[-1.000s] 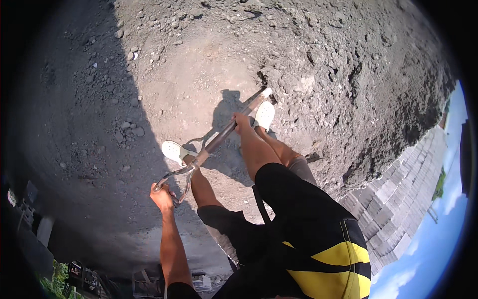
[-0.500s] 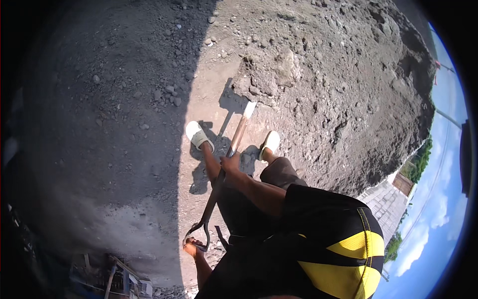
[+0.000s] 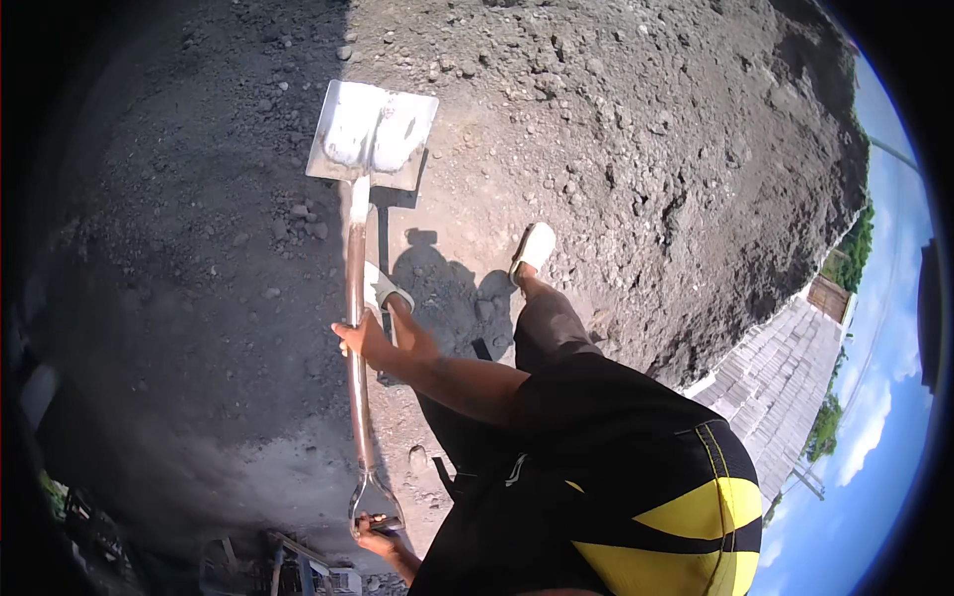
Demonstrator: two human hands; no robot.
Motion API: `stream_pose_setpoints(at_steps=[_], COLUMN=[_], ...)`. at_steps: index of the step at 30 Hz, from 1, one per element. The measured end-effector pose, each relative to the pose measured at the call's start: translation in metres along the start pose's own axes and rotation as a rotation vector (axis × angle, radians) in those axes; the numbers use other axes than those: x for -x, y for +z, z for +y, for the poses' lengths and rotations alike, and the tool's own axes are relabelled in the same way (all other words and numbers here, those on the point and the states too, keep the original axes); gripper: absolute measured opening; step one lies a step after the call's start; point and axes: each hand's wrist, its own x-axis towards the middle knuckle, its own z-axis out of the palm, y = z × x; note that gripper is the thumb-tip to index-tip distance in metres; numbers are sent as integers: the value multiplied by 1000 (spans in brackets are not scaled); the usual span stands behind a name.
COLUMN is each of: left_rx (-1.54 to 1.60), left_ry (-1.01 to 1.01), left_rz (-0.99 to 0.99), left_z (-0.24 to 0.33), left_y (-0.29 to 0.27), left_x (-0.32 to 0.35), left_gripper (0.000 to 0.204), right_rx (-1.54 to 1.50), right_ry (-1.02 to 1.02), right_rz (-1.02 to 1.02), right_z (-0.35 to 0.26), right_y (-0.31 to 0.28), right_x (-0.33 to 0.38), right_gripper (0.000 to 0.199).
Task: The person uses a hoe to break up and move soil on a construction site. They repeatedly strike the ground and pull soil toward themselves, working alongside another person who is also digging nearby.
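A shovel (image 3: 356,258) with a square metal blade and a brown shaft extends up the middle-left of the view. Its bright blade (image 3: 348,134) hangs above the ground, and I see no soil on it. My right hand (image 3: 366,340) is wrapped round the middle of the shaft. Lower down, my left hand (image 3: 374,538) is closed on the crossbar of the shovel's D-shaped handle.
A slope of loose grey soil and stones (image 3: 636,179) rises to the right. Shaded ground with scattered stones (image 3: 199,248) spreads on the left. My feet wear pale clogs (image 3: 535,248). A block wall (image 3: 760,397) stands at the right, and wooden pieces (image 3: 288,556) lie at lower left.
The shovel has swung left, away from the soil slope, both hands still on it. Its blade was hidden at a clump of soil before and now shows bare.
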Motion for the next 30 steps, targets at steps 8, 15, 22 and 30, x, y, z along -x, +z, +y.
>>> stream_pose_setpoints(at_steps=[8,15,22,30], left_rx=[-741,-740,-692,-344], left_ry=[485,585,493,159], left_rz=[-193,-570,-559,-418], left_z=[142,14,-70,-117], left_y=[321,626,578,370], left_x=[-49,59,35,-38], left_gripper=[8,7,9,6], right_rx=[-869,-806,-724,-334], right_ry=[235,-110,-22,59], right_rz=[183,240,322,478], right_z=[-51,-183,-143,-68], right_y=[-139,-459,-512,-412], right_x=[-226,-348,-331,-229], right_gripper=[17,9,8,9])
